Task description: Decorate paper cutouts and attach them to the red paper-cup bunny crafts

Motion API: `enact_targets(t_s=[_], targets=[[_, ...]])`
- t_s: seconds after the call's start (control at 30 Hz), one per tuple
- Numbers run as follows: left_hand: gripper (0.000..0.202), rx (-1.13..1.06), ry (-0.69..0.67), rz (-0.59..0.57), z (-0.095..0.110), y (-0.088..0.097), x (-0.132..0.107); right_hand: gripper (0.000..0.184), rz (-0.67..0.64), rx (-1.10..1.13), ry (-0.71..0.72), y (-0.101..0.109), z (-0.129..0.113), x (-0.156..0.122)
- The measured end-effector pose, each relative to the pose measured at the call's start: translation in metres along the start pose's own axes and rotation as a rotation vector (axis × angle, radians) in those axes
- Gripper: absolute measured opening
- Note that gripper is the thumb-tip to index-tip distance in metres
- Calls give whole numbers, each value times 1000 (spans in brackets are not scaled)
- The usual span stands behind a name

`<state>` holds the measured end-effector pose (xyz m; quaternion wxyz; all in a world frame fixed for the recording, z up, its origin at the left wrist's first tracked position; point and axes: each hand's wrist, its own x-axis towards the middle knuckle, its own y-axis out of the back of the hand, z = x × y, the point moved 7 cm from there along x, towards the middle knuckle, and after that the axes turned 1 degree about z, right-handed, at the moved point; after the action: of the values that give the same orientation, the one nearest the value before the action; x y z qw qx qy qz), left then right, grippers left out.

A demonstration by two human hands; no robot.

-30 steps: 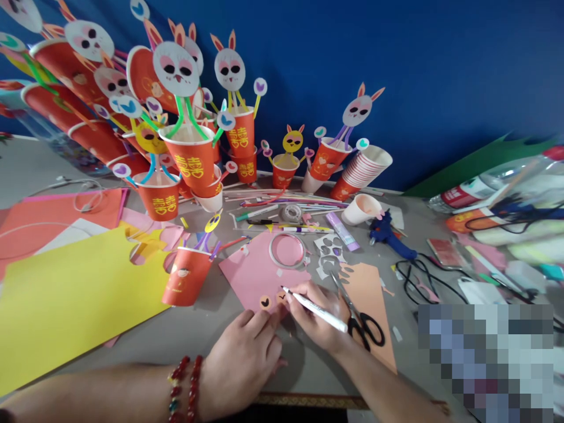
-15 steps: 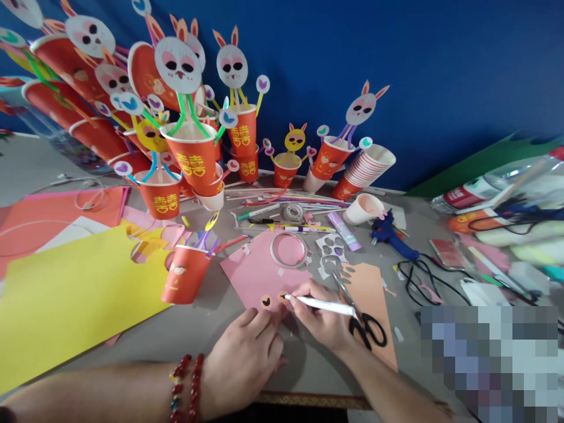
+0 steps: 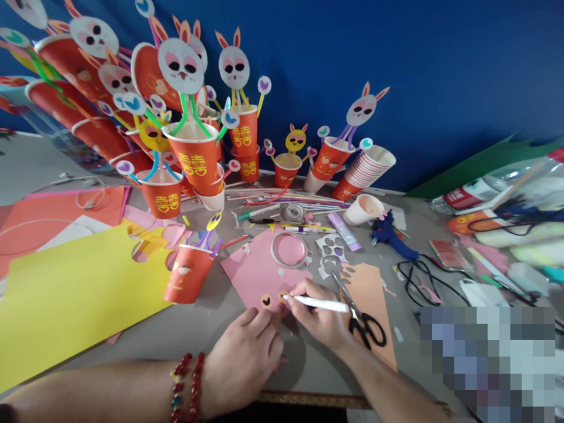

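My right hand is closed around a white marker pen. Its tip meets a small orange paper circle with a dark mark on it. Curled fingers of my left hand hold that circle at its lower edge; the fingertips are partly hidden. Just to the left lies a second paper circle bearing a black heart. Both circles are by the lower edge of a pink paper sheet. Black-handled scissors rest on orange paper, right of my right hand.
Red paper cups with rabbit figures stand at the back left. A red cup stands beside yellow paper. A tape roll lies on the pink sheet. A blue glue gun with its black cord and a bottle occupy the right.
The back end of the marker has shifted slightly left and its tip stays on the circle. My left hand keeps its place. The view has moved very slightly.
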<state>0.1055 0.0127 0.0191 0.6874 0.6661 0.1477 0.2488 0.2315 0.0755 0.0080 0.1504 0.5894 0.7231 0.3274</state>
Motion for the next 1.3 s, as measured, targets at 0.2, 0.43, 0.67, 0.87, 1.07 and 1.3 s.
enact_targets(t_s=[0.2, 0.43, 0.67, 0.87, 1.07, 1.3], targets=[[35, -1, 8, -10, -1, -1, 1, 17, -3, -26, 11, 0, -1, 1], [35, 4, 8, 16, -1, -1, -1, 18, -14, -37, 7, -1, -2, 2], [37, 10, 5, 8, -1, -2, -1, 17, -14, -37, 10, -1, -2, 2], [36, 2, 5, 9, 0, -1, -1, 15, -15, -38, 11, -2, 0, 1], [35, 13, 4, 16, -1, 2, 1, 16, -26, -36, -1, -2, 0, 1], [36, 9, 7, 11, -1, -1, -1, 17, -16, -29, 3, -2, 0, 1]])
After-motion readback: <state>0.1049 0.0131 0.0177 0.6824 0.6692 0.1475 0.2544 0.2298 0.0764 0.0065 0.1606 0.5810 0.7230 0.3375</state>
